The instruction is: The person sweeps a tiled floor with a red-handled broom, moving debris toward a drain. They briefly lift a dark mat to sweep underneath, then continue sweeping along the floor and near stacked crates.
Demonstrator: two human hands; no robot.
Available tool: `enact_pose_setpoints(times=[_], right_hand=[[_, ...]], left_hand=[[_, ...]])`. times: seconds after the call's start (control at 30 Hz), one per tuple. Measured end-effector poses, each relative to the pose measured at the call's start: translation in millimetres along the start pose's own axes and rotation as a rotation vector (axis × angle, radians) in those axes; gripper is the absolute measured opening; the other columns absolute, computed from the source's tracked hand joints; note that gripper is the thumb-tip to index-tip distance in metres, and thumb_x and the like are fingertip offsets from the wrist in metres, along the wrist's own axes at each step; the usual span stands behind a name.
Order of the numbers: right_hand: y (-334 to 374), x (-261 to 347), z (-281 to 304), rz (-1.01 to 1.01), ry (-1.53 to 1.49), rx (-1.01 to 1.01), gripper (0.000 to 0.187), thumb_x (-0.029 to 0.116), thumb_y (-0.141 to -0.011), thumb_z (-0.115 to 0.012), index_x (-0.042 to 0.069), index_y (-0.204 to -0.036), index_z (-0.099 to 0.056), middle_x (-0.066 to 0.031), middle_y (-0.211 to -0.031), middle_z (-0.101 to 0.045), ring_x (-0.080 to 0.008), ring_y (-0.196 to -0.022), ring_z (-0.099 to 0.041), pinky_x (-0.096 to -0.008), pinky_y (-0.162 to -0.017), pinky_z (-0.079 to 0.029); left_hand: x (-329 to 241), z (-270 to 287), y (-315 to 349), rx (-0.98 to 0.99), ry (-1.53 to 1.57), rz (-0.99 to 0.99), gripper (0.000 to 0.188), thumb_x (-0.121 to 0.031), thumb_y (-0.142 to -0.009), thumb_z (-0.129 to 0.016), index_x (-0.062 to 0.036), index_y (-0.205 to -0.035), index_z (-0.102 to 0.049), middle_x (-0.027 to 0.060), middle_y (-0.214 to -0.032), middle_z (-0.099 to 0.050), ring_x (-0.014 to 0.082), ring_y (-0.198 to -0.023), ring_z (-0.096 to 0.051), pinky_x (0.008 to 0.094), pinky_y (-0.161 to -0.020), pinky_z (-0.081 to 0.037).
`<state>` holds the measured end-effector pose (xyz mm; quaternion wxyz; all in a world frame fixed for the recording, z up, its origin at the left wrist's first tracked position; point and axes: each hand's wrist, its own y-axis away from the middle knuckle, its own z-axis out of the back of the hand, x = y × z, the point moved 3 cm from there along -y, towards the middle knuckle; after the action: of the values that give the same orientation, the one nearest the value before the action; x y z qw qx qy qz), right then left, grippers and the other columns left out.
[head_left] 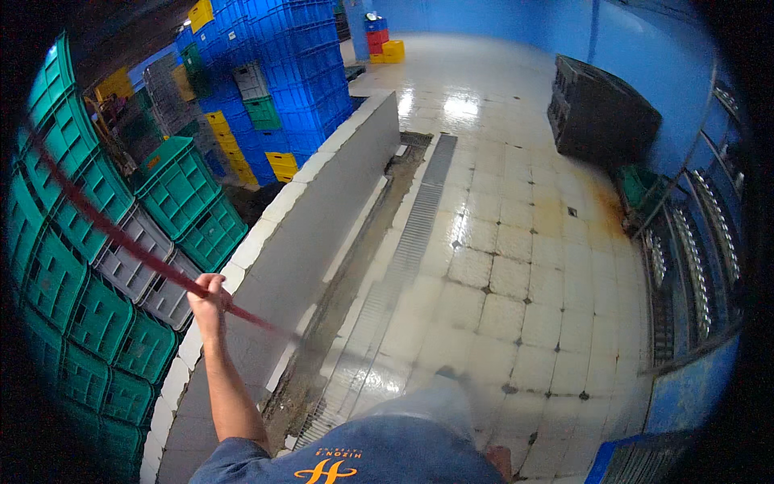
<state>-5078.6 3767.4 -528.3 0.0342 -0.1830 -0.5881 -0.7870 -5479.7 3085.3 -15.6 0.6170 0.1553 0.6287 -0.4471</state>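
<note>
My left hand [211, 305] is closed around a long dark red pole [135, 244], near its lower part. The pole slants from the upper left down to the right, passing in front of stacked green crates [101, 319] and a low tiled wall [278, 222]. Its lower end blurs over the wall's near side, above a rough channel in the floor, so I cannot make out what is on it. Of my right side, only a small patch of skin [500, 461] shows beside my dark blue shirt at the lower edge; the fingers are hidden.
A floor grate [419, 214] runs alongside the low wall. Pale floor tiles [504, 270] look wet and shiny. Tall stacks of blue crates [302, 73] stand beyond the wall. A dark bulky block [601, 109] sits against the blue wall, with a metal rack [693, 258] at the right.
</note>
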Motion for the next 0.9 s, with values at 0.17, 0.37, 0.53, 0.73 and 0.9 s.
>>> enact_pose_setpoints(times=[0.17, 0.37, 0.53, 0.73, 0.9], right_hand=[[-103.5, 281.3, 16.8, 0.265, 0.046, 0.010, 0.014, 0.014, -0.092, -0.060, 0.001, -0.096, -0.064, -0.0106, -0.081, -0.065, -0.0208, -0.060, -0.062, -0.0348, -0.053, -0.050], [-138.0, 636.6, -29.7, 0.714, 0.017, 0.049, 0.013, 0.009, -0.093, -0.061, -0.003, -0.098, -0.063, -0.0107, -0.082, -0.065, -0.0178, -0.058, -0.062, -0.0305, -0.052, -0.050], [-132.5, 795.8, -69.2, 0.822, 0.061, 0.095, 0.015, 0.010, -0.092, -0.062, -0.002, -0.102, -0.063, -0.0078, -0.076, -0.064, -0.0151, -0.056, -0.060, -0.0281, -0.047, -0.045], [-180.0, 780.9, -25.2, 0.608, 0.317, 0.132, 0.021, 0.019, -0.088, -0.068, 0.003, -0.102, -0.065, -0.0074, -0.077, -0.069, -0.0204, -0.057, -0.066, -0.0360, -0.047, -0.047], [-226.2, 751.0, 16.3, 0.123, 0.227, 0.049, 0.021, 0.021, -0.087, -0.071, 0.004, -0.098, -0.067, -0.0096, -0.077, -0.070, -0.0229, -0.059, -0.068, -0.0382, -0.048, -0.050]], left_hand=[[16.1, -60.6, -37.2, -0.048, 0.267, 0.007, 0.015, -0.011, -0.091, -0.063, 0.0022, -0.099, -0.061, 0.0067, -0.074, -0.063, 0.0193, -0.071, -0.065, 0.0315, -0.069, -0.051], [118.1, -133.7, -23.5, -0.416, 0.714, 0.302, 0.026, -0.025, -0.087, -0.067, -0.0145, -0.110, -0.058, 0.0068, -0.093, -0.072, 0.0285, -0.102, -0.068, 0.0540, -0.091, -0.046], [174.3, -253.0, -68.5, -0.479, 0.716, 0.484, 0.014, -0.014, -0.086, -0.064, -0.0144, -0.100, -0.059, 0.0045, -0.083, -0.065, 0.0264, -0.093, -0.067, 0.0558, -0.093, -0.045], [155.7, -388.9, -214.5, -0.319, 0.517, 0.344, 0.012, -0.004, -0.079, -0.059, -0.0031, -0.091, -0.059, 0.0052, -0.079, -0.057, 0.0185, -0.067, -0.055, 0.0352, -0.072, -0.049], [110.5, -482.0, -310.6, -0.102, 0.438, 0.254, 0.017, -0.006, -0.086, -0.060, 0.0028, -0.100, -0.061, 0.0055, -0.076, -0.056, 0.0182, -0.067, -0.056, 0.0344, -0.075, -0.049]])
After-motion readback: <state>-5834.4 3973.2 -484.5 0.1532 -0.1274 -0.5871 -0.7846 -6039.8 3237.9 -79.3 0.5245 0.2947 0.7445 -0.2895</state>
